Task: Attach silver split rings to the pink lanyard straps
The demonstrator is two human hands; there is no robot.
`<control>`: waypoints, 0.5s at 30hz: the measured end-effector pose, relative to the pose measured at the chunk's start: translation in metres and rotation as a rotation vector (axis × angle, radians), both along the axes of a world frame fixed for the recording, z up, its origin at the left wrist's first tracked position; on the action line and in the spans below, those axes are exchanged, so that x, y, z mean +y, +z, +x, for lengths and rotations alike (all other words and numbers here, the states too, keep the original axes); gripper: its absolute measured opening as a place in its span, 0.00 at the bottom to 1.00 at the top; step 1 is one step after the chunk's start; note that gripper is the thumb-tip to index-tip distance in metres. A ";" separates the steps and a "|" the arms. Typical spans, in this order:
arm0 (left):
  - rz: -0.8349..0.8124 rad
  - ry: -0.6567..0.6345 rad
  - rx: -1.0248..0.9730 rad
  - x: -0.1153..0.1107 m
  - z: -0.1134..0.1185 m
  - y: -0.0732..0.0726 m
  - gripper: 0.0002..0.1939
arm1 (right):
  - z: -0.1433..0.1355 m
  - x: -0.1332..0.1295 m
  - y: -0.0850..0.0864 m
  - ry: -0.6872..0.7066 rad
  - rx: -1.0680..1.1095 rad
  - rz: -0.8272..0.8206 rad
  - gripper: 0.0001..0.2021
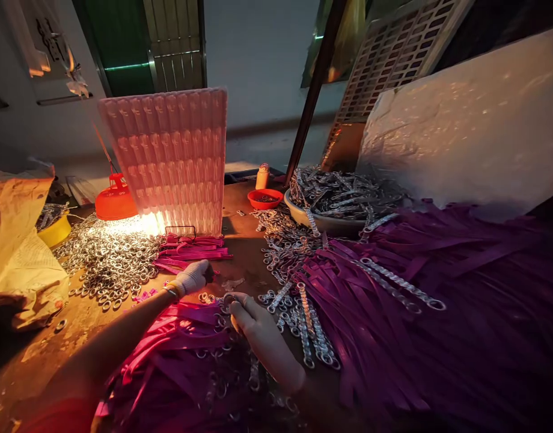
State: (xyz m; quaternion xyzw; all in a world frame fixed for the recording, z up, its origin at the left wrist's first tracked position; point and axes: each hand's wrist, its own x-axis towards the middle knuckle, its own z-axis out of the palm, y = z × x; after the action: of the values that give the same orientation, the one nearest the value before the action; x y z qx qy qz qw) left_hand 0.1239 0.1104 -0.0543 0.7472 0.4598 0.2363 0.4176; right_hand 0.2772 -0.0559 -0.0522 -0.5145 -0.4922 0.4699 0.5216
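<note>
My left hand (193, 278), in a white glove with dark fingertips, has its fingers closed just in front of a small bundle of magenta straps (190, 248); what it holds, if anything, is hidden. Right of it, my right hand (249, 319), in a pale glove, pinches a metal ring (228, 299). Below both hands lies a heap of magenta straps (181, 328) with metal rings at their ends. Braided metal chain pieces (307, 319) rest to the right of my right hand.
Loose rings (109, 258) are piled under a red lamp (116, 201). A ribbed panel (177, 156) stands behind. Right are a red dish (265, 199), a chain-filled basin (321, 222) and a large magenta strap pile (461, 313). Paper sacking (24, 240) lies left.
</note>
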 end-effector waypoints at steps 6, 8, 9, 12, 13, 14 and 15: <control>-0.202 -0.030 -0.315 -0.059 -0.059 0.028 0.18 | -0.014 0.010 0.014 -0.044 -0.324 0.322 0.16; -0.253 -0.001 -0.473 -0.087 -0.069 0.033 0.18 | -0.024 0.012 0.018 -0.018 -0.512 0.442 0.16; -0.261 0.013 -0.507 -0.100 -0.072 0.034 0.18 | -0.028 0.012 0.021 -0.002 -0.631 0.476 0.16; -0.226 0.023 -0.537 -0.131 -0.071 0.031 0.19 | -0.040 0.006 0.026 0.014 -0.988 0.501 0.14; -0.204 0.041 -0.525 -0.139 -0.070 0.028 0.18 | -0.043 0.004 0.027 0.017 -1.072 0.504 0.13; -0.175 0.074 -0.492 -0.145 -0.068 0.026 0.17 | -0.045 0.000 0.028 0.023 -1.132 0.507 0.13; -0.138 0.112 -0.440 -0.151 -0.066 0.024 0.15 | -0.046 -0.003 0.027 0.031 -1.172 0.512 0.13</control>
State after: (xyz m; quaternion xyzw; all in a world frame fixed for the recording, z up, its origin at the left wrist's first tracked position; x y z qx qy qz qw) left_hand 0.0576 -0.0401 -0.0303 0.6207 0.4136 0.3840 0.5442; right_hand 0.2311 -0.0585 -0.0251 -0.5382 -0.7998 -0.0145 0.2654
